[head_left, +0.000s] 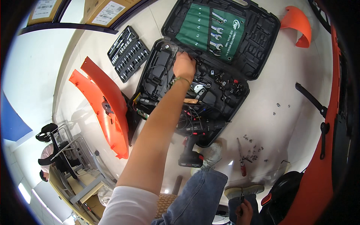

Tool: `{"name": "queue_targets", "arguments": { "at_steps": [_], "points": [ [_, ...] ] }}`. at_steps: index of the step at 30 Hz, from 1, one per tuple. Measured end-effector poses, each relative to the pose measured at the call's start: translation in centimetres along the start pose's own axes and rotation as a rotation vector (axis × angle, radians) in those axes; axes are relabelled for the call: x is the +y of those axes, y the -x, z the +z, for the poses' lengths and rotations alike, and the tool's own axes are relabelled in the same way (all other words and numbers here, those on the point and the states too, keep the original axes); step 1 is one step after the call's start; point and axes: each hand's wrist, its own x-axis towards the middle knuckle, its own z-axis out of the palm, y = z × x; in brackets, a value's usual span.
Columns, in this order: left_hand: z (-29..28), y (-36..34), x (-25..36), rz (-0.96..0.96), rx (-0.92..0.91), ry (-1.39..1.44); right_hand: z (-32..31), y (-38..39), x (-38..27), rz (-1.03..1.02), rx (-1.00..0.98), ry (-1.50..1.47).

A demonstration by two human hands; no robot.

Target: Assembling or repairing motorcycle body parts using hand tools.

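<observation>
My left hand (pixel 184 66) reaches into the far part of an open black tool case (pixel 243 98). Its fingers are curled down among the tools, and what they grip is hidden. At the lower edge my right hand (pixel 244 213) is closed around a thin dark tool (pixel 242 196), whose kind I cannot make out. Near my left forearm a black cordless drill (pixel 192 144) lies across the case's near edge. Loose screws and small fittings (pixel 228 85) fill the case's right side. Several combination wrenches (pixel 216 36) sit in a green pouch (pixel 193 26) on the lid.
Left of the case lie a socket set (pixel 129 54) and an orange curved panel (pixel 108 108). Another orange piece (pixel 300 26) is at far right. A red-handled screwdriver (pixel 243 168) and scattered screws (pixel 255 153) lie on the floor. An orange body (pixel 318 180) borders the right.
</observation>
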Motion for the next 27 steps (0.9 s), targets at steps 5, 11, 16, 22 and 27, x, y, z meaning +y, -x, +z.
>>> {"name": "queue_targets", "arguments": {
  "at_steps": [5,11,16,22,27],
  "points": [
    [1.1,-0.6,-0.6,0.035,0.049,-0.062,-0.8,-0.2,1.0,-0.231,-0.071,0.203],
    [-0.5,-1.5,-3.8,0.013,-0.06,0.42,0.1,0.8,-0.7,-0.018,-0.009,-0.008],
    [-4.5,3.4,-2.8,-0.299,-0.33,1.181,0.3,1.0,-1.2,0.025,0.016,0.03],
    [-7.9,17.0,2.0,-0.678,-0.983,1.637,0.9,2.3,-2.0,-0.087,0.001,0.003],
    [-6.8,26.2,4.4,-0.755,-1.261,1.557,1.2,5.5,-3.4,-0.301,-0.135,-0.046]
  ]
}}
